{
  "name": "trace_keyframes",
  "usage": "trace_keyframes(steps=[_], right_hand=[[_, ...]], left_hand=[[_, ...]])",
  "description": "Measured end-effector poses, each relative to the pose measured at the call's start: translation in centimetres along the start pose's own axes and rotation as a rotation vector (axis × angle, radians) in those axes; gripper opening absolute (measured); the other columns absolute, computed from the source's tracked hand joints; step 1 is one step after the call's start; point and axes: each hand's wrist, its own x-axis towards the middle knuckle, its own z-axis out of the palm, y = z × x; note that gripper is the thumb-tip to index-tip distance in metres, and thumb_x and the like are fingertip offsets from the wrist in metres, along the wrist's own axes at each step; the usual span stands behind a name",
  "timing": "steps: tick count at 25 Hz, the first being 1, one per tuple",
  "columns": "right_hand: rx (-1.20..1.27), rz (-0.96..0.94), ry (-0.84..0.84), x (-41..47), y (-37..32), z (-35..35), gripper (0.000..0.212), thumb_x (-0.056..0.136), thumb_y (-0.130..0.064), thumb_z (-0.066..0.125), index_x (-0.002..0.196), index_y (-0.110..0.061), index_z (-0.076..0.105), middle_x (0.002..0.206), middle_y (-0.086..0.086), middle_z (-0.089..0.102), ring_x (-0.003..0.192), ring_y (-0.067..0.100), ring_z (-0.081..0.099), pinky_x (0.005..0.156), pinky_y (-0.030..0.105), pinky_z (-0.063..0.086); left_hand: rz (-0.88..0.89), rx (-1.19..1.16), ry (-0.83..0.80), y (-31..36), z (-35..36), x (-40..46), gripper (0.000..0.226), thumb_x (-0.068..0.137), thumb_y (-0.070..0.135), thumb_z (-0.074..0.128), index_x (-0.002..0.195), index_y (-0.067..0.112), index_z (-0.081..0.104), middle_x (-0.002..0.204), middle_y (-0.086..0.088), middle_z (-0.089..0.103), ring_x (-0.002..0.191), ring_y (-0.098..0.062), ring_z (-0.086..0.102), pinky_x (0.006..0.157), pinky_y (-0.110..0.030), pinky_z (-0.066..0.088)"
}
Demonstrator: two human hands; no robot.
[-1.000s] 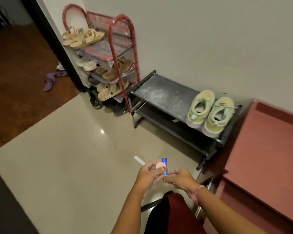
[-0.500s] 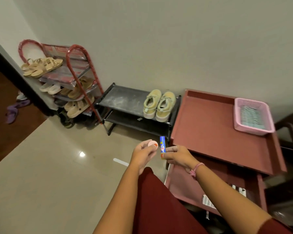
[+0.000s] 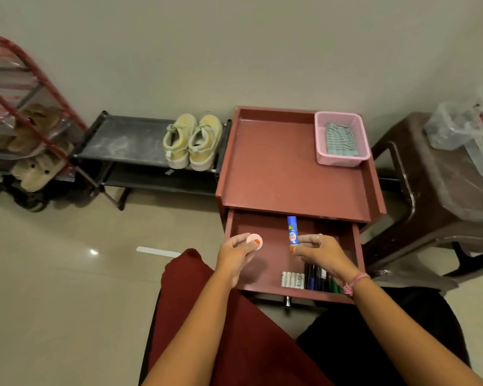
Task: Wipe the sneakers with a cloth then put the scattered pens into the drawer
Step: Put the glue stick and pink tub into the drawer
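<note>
The red cabinet's drawer (image 3: 265, 227) stands pulled out below my hands. My right hand (image 3: 319, 250) pinches a blue tube-shaped stick (image 3: 291, 232) upright over the drawer. My left hand (image 3: 236, 253) holds a small round pink thing (image 3: 253, 241) at the drawer's left side. Several pens (image 3: 319, 280) and a white pack (image 3: 292, 280) lie at the drawer's front right. A pair of pale yellow sneakers (image 3: 193, 142) sits on the low black shoe shelf (image 3: 123, 142). A folded striped cloth (image 3: 340, 139) lies in the pink basket (image 3: 359, 160) on the cabinet top (image 3: 271, 168).
A red shoe rack (image 3: 25, 129) with sandals stands at the left. A brown plastic stool (image 3: 444, 185) with clear plastic packs is on the right. A white strip (image 3: 156, 251) lies on the tiled floor beside my knee.
The view has swung right and down, bringing the open drawer under my hands. My hands have moved apart, the blue stick in the right and the pink round thing in the left.
</note>
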Motion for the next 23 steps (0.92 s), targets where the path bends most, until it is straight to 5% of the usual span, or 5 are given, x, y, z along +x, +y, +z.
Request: trace_keyframes(steps=[6,11,19,23], right_hand=[[-0.130,0.039,0.113,2.6,4.7,-3.6,0.022,0.078,-0.002,0.071,0.098,-0.012,0.069,0.082,0.001,0.068,0.067,0.006,0.058,0.059,0.007,0.045],[-0.419,0.138,0.096,6.5,8.6,-4.2,0.022,0.081,-0.006,0.067,0.103,-0.008,0.069,0.078,0.000,0.066,0.073,0.014,0.058,0.067,0.022,0.046],[-0.895,0.045,-0.059,12.4,12.4,-2.8,0.027,0.091,-0.012,0.056,0.116,-0.010,0.066,0.114,0.015,0.055,0.094,0.030,0.059,0.076,0.027,0.042],[-1.071,0.003,-0.112,14.3,12.8,-1.5,0.029,0.093,-0.016,0.048,0.118,-0.016,0.063,0.116,0.012,0.055,0.101,0.030,0.056,0.085,0.038,0.049]], left_hand=[[-0.073,0.324,0.024,-4.3,0.8,3.5,0.028,0.079,0.001,0.074,0.104,0.011,0.064,0.099,-0.006,0.066,0.096,-0.025,0.067,0.077,-0.026,0.056],[-0.089,0.721,0.096,-7.5,0.7,7.3,0.030,0.072,0.010,0.080,0.101,0.014,0.070,0.094,-0.002,0.071,0.091,-0.023,0.068,0.087,-0.035,0.054],[-0.120,1.085,-0.091,-11.0,1.9,11.4,0.033,0.080,0.005,0.069,0.112,0.010,0.067,0.116,-0.003,0.067,0.106,-0.016,0.061,0.080,-0.009,0.037],[-0.131,1.179,-0.151,-11.9,2.0,12.0,0.031,0.084,0.005,0.065,0.115,0.010,0.065,0.121,-0.004,0.064,0.111,-0.018,0.058,0.078,-0.008,0.034]])
